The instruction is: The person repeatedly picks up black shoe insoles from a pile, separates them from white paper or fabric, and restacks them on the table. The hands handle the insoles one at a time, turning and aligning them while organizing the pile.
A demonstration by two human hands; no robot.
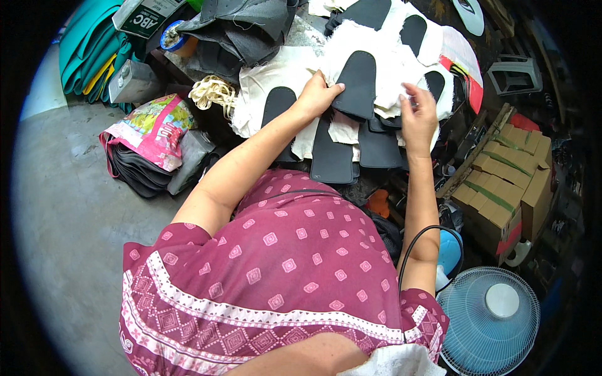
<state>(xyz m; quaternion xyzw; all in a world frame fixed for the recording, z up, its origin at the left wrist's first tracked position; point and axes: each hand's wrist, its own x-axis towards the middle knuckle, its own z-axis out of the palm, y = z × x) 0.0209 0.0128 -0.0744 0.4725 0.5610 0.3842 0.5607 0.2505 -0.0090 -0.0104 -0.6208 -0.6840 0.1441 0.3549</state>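
Observation:
Before me lies a heap of white fleece pieces [389, 59] with several black insole-shaped cutouts on them. My left hand [317, 95] grips the edge of one white piece next to a black insole cutout [356, 84]. Further right, my right hand [419, 114] pinches the edge of another white fleece piece. More black insoles [331, 155] overlap on the near edge of the heap, just below both hands.
A colourful bag on a stack of dark sheets [153, 144] lies on the grey floor at left. Teal folded fabric [94, 47] sits far left. Cardboard boxes [508, 182] stand at right, a white-and-blue fan [492, 319] at lower right. Dark grey cloth [244, 31] is piled behind.

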